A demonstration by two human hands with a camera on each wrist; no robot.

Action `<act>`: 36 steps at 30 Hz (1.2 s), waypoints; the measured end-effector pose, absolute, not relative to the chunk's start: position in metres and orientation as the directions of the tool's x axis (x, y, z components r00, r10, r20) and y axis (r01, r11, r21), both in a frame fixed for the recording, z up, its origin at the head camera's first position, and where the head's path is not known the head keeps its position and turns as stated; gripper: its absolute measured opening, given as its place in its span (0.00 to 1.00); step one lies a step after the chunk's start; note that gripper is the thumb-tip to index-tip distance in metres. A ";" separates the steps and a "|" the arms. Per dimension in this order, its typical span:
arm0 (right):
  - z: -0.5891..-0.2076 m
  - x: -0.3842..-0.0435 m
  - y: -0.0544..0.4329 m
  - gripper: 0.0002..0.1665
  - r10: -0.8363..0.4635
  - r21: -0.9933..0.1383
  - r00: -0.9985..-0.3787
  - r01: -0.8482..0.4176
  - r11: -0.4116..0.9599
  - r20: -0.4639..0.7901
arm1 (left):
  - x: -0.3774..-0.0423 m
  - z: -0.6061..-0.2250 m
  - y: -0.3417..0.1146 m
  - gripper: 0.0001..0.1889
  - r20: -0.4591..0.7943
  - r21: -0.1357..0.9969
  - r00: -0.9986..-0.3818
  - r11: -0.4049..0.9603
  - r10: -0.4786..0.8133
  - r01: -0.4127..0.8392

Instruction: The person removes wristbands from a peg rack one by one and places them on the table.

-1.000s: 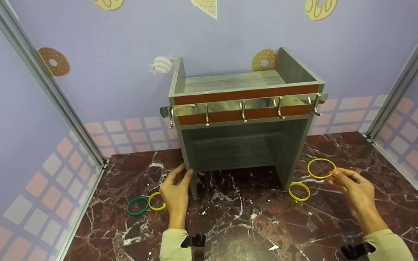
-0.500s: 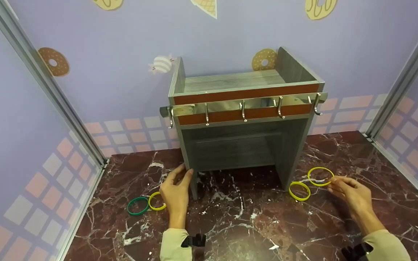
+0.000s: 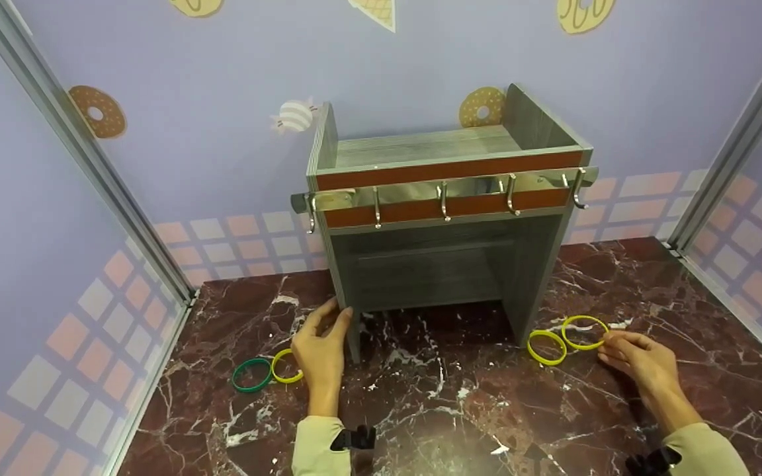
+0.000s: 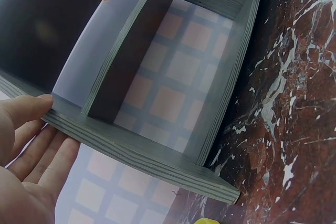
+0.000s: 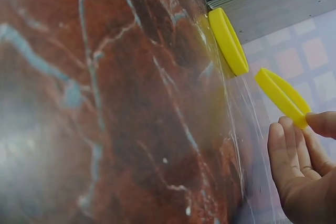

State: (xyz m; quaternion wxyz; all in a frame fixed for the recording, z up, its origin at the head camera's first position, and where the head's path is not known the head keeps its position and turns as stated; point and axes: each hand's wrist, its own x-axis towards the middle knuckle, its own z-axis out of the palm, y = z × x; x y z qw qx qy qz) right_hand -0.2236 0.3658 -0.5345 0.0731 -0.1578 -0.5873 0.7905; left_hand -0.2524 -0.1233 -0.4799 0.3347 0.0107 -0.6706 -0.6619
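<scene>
My left hand (image 3: 320, 350) grips the front edge of the grey wooden shelf's left side panel (image 4: 131, 153), thumb inside and fingers outside. On the right, my right hand (image 3: 645, 363) pinches a yellow ring (image 5: 283, 95) between thumb and fingers. It is held tilted close above the tabletop; whether it touches the surface is unclear. Just left of it, another yellow ring (image 5: 228, 43) lies by the foot of the shelf's right panel. A green ring (image 3: 251, 390) and a yellow ring (image 3: 286, 381), partly hidden by my left hand, lie left of the shelf.
A metal rail with several hooks (image 3: 444, 201) runs across the shelf's front and sticks out slightly at both ends. The dark red marbled tabletop (image 3: 421, 423) is bounded by patterned walls (image 3: 222, 152) at the back and both sides.
My right hand has lowered the yellow ring toward the tabletop, bringing it beside the other yellow ring. My left hand keeps its hold on the shelf panel.
</scene>
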 end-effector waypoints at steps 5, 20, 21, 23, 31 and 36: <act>-0.535 -0.222 0.365 0.09 0.286 -0.954 -0.936 0.126 -0.271 -0.204 | -0.252 -0.481 -0.124 0.12 0.440 0.893 -0.771 0.133 -0.461 0.430; -0.542 -0.218 0.365 0.08 0.241 -0.979 -0.949 0.189 -0.072 -0.201 | -0.252 -0.480 -0.125 0.12 0.426 0.899 -0.772 0.129 -0.472 0.418; -0.542 -0.218 0.365 0.08 0.240 -0.980 -0.951 0.191 -0.050 -0.198 | -0.252 -0.479 -0.125 0.12 0.423 0.901 -0.774 0.128 -0.471 0.415; -0.542 -0.218 0.364 0.09 0.237 -0.981 -0.953 0.194 0.003 -0.188 | -0.252 -0.479 -0.125 0.12 0.416 0.905 -0.778 0.129 -0.471 0.406; -0.539 -0.217 0.359 0.15 0.222 -0.945 -0.964 0.205 0.255 -0.149 | -0.250 -0.482 -0.129 0.13 0.398 0.913 -0.794 0.111 -0.459 0.394; -0.529 -0.216 0.360 0.17 0.202 -0.860 -0.972 0.202 0.469 -0.118 | -0.245 -0.484 -0.135 0.15 0.420 0.907 -0.813 0.160 -0.404 0.389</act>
